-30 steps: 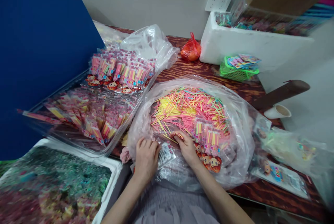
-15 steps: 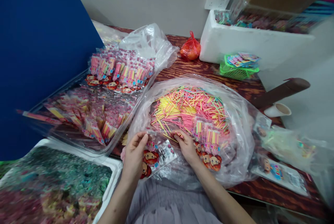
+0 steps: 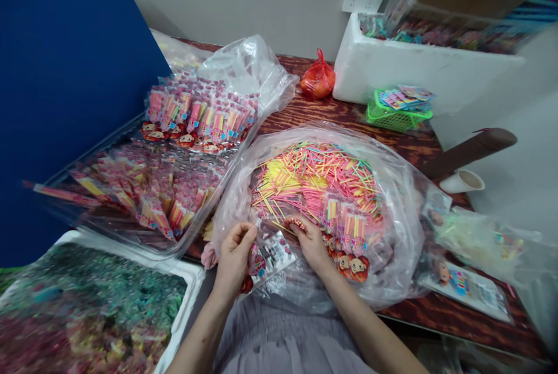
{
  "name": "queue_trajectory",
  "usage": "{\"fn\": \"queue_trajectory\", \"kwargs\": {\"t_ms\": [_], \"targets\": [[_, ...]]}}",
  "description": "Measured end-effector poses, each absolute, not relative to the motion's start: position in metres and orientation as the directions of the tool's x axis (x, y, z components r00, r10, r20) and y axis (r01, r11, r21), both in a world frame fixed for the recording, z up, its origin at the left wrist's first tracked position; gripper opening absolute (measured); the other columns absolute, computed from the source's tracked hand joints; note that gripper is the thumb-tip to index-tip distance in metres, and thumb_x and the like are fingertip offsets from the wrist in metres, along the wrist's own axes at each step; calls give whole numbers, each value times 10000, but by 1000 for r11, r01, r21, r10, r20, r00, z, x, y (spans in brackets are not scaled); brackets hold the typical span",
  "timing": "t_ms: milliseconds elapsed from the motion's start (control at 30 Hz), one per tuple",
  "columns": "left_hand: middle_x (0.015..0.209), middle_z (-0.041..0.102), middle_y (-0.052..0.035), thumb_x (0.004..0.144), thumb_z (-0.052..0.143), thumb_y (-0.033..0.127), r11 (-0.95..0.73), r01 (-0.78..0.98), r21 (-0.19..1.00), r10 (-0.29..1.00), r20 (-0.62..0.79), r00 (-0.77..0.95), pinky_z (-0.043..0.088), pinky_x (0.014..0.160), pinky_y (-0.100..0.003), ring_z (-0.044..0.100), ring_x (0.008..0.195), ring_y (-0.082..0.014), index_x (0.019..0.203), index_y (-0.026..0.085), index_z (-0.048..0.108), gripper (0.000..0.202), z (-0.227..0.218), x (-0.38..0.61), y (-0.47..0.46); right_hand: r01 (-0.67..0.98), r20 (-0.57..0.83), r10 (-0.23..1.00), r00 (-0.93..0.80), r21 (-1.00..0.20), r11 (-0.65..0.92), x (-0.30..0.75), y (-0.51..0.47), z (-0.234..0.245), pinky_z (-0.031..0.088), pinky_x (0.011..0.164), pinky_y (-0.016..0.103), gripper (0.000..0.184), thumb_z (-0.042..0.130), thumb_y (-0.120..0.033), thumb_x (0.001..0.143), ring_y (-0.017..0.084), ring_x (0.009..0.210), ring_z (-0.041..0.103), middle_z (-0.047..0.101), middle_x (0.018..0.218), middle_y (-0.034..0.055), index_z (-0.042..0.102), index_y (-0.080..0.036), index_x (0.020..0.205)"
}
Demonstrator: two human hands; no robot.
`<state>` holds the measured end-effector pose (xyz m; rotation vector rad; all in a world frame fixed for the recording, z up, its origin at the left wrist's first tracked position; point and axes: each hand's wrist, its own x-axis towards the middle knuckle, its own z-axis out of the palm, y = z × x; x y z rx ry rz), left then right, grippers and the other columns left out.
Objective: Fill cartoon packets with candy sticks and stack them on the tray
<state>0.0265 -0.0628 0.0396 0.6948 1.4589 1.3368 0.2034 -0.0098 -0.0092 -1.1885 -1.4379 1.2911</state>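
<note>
My left hand (image 3: 235, 253) is closed, thumb and fingertips pinching the top of a small printed plastic bag (image 3: 278, 253) with a silver-white panel and a cartoon face partly covered by the hand. My right hand (image 3: 308, 244) curls around a small bundle of thin coloured sticks (image 3: 296, 223), their ends showing above the fingers. Both hands are close together over the near rim of a big clear plastic bag (image 3: 401, 217). Inside it lies a heap of loose pink, yellow and green sticks (image 3: 314, 173). Several filled bags (image 3: 349, 240) lie at the heap's near right side.
Left of me, a clear tray (image 3: 168, 255) holds rows of filled bags (image 3: 200, 118). A white foam box (image 3: 192, 281) of colourful pieces stands nearer. Behind are a red bag (image 3: 319, 79) and a green basket (image 3: 394, 118); a paper cup (image 3: 462, 181) is at the right.
My left hand has shifted right, towards my right hand, and covers more of the small bag's cartoon print. My right hand has barely moved and keeps the sticks.
</note>
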Motion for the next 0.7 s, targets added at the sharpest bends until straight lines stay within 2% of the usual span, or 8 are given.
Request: {"fn": "queue_trajectory", "kwargs": {"t_ms": [167, 300, 433, 567, 700], "targets": [[688, 568, 31, 709, 753, 433, 208, -294, 933, 906, -297, -301, 395, 617, -192, 499, 628, -105, 742, 158, 609, 312, 38, 25, -61, 82, -14, 985, -172, -997, 1, 203, -10, -10, 504, 799, 311, 134, 573, -254, 847, 208, 871, 655, 717, 879, 36, 698, -225, 887], [647, 525, 43, 776, 684, 475, 196, -191, 962, 919, -248, -305, 357, 585, -195, 454, 598, -102, 733, 165, 593, 325, 30, 23, -64, 87, -6, 985, -170, -996, 9, 203, -11, -9, 507, 801, 316, 141, 573, -271, 851, 213, 880, 656, 721, 885, 37, 702, -229, 891], [647, 523, 42, 823, 636, 451, 194, -73, 978, 940, -207, -272, 361, 597, -198, 460, 613, -105, 715, 169, 587, 306, 29, 25, -67, 97, 4, 983, -182, -995, 22, 204, -11, -9, 500, 808, 313, 145, 570, -279, 861, 209, 883, 656, 719, 885, 35, 700, -226, 892], [751, 605, 13, 787, 679, 409, 194, -87, 977, 949, -210, -234, 409, 659, -211, 527, 693, -126, 818, 164, 644, 250, 34, 25, -65, 108, -3, 982, -187, -994, 18, 204, -11, -9, 494, 815, 314, 146, 570, -280, 862, 208, 886, 655, 717, 886, 38, 698, -218, 897], [670, 542, 34, 795, 663, 395, 182, -52, 982, 940, -190, -284, 375, 606, -201, 476, 634, -111, 750, 160, 614, 245, 36, 21, -63, 104, -38, 983, -181, -994, -19, 203, -11, -5, 500, 808, 322, 150, 562, -294, 855, 208, 873, 659, 716, 878, 33, 684, -221, 901]]}}
